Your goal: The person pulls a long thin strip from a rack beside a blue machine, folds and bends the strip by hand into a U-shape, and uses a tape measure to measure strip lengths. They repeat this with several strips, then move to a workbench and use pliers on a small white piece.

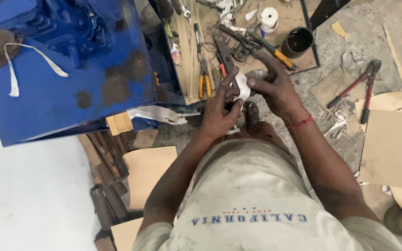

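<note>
Just beside the blue machine point(70, 69), the left hand point(219, 109) and right hand point(275, 86) both pinch closed on a white tape strip point(243, 88) around a small grey metal part point(257, 74); firm tension and even overlap appear advisable.

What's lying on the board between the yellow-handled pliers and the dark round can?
In the head view, between the yellow-handled pliers and the dark round can lie dark metal hand tools and a yellow-handled tool.
</note>
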Demonstrator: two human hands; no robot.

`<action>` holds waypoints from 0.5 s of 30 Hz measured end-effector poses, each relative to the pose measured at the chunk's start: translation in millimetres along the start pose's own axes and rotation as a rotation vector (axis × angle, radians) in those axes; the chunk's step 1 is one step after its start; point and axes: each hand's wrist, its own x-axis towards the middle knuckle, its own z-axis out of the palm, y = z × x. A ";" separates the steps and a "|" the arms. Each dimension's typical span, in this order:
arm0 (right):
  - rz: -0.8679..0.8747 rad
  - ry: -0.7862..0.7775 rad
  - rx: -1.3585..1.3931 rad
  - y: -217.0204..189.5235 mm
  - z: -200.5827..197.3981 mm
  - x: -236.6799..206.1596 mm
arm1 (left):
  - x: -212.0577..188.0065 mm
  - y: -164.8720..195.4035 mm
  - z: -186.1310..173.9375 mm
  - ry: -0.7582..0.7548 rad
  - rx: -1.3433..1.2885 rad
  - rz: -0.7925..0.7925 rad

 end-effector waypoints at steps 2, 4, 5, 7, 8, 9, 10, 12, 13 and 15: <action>-0.024 0.031 -0.144 -7.7 3.4 2.0 | -5.8 -3.6 -2.0 -0.025 -0.001 -0.050; -0.019 0.038 -0.255 -7.0 -1.6 3.3 | -6.8 -8.6 -4.9 -0.083 -0.047 -0.168; -0.002 0.034 -0.292 -4.6 -5.9 4.7 | -5.3 -11.8 -6.1 -0.077 -0.038 -0.162; 0.060 0.041 -0.244 2.1 -15.6 9.3 | 0.8 -18.7 -5.8 -0.065 -0.016 -0.140; 0.111 0.055 -0.158 5.7 -19.9 12.6 | 4.7 -21.7 -4.5 -0.065 -0.013 -0.158; 0.160 0.068 -0.074 9.0 -23.4 16.9 | 8.7 -24.5 -2.8 -0.062 -0.009 -0.174; 0.162 0.033 -0.140 11.5 -26.1 22.0 | 12.7 -26.5 -0.8 -0.058 -0.003 -0.183; 0.168 -0.036 -0.263 13.2 -30.0 32.6 | 19.0 -29.7 3.0 -0.110 0.063 -0.210; 0.173 -0.007 -0.243 12.0 -31.4 37.4 | 21.3 -31.3 4.3 -0.142 0.093 -0.235; 0.161 0.052 -0.207 5.7 -34.1 45.8 | 26.0 -36.4 6.2 -0.162 0.042 -0.286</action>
